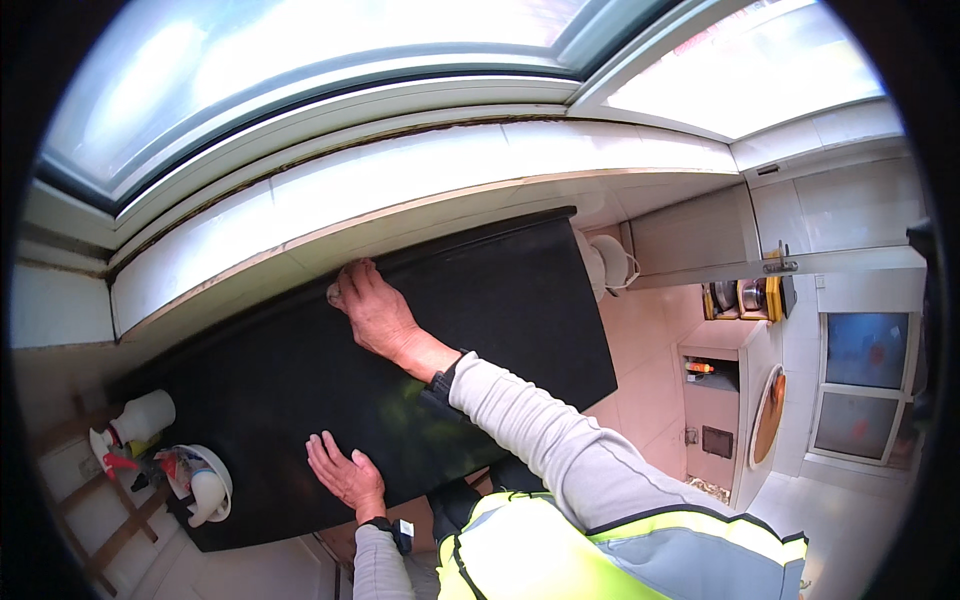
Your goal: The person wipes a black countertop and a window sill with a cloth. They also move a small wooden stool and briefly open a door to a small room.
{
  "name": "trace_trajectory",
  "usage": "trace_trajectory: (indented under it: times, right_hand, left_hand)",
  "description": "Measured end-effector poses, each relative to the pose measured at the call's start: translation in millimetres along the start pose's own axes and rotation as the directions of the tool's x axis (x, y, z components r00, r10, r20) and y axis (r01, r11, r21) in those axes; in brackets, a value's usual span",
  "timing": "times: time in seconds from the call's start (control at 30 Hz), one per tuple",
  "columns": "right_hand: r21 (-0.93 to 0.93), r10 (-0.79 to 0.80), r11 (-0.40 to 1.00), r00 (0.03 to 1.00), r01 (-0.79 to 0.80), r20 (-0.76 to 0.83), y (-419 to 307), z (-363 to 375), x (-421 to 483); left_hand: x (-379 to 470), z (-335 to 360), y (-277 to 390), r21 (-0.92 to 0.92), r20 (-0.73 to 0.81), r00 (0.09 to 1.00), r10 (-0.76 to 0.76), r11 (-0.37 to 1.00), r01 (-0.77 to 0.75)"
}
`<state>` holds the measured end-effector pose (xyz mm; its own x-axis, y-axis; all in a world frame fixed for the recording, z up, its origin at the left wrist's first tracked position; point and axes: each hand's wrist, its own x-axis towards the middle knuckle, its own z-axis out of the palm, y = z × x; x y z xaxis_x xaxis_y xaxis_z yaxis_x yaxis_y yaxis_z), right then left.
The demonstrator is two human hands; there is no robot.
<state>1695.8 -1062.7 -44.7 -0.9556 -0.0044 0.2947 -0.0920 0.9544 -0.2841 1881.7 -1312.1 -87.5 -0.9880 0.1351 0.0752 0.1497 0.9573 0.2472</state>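
Note:
A black countertop [480, 300] stretches before me under a tiled ledge. Near its raised back edge, my right hand [379, 313] presses down with bent fingers on a small pale cloth or sponge [334, 295], mostly hidden beneath them. Closer to my body, my left hand [345, 474] is palm down at the counter with nothing in it, its fingers extended. To the left lies a white spray bottle [146, 416] with a red trigger, next to a white tub [222, 480] holding packets and a white item.
A window [315, 45] rises behind the white tiled sill [420, 165]. Past the counter's right end are white rounded vessels [613, 259]. Farther right, a cabinet [712, 405] carries pots in a yellow-edged rack [750, 298]; a round board [768, 416] leans against it.

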Motion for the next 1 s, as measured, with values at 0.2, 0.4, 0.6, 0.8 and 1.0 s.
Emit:
trace_trajectory:
  times: [0.2, 0.4, 0.6, 0.8, 1.0]
  right_hand:
    - [0.002, -0.186, 0.982, 0.978, 0.187, 0.092, 84.1, -36.0, -12.0]
    - [-0.162, -0.218, 0.958, 0.969, 0.235, 0.114, 191.3, -88.5, -43.2]
    - [-0.256, -0.101, 0.959, 0.991, 0.12, 0.086, 269.6, -137.2, -73.2]
    - [-0.249, -0.019, 0.968, 0.999, 0.031, 0.051, 293.7, -138.0, -86.6]
    - [-0.293, 0.072, 0.954, 0.997, -0.061, 0.029, 321.8, -150.8, -97.7]
  left_hand:
    - [-0.5, 2.1, 0.0, -0.006, 0.004, 1.0, -0.018, 1.0, 0.018]
    - [-0.5, 1.9, 0.5, 0.026, 0.001, 1.0, -0.002, 1.0, 0.002]
    - [-0.7, 2.2, 0.5, 0.047, 0.011, 1.0, 0.002, 0.999, -0.002]
    - [0.1, 0.1, 1.4, 0.05, 0.017, 1.0, -0.008, 0.999, 0.007]
    - [0.3, 1.6, -0.8, 0.02, -0.018, 1.0, 0.013, 1.0, -0.013]
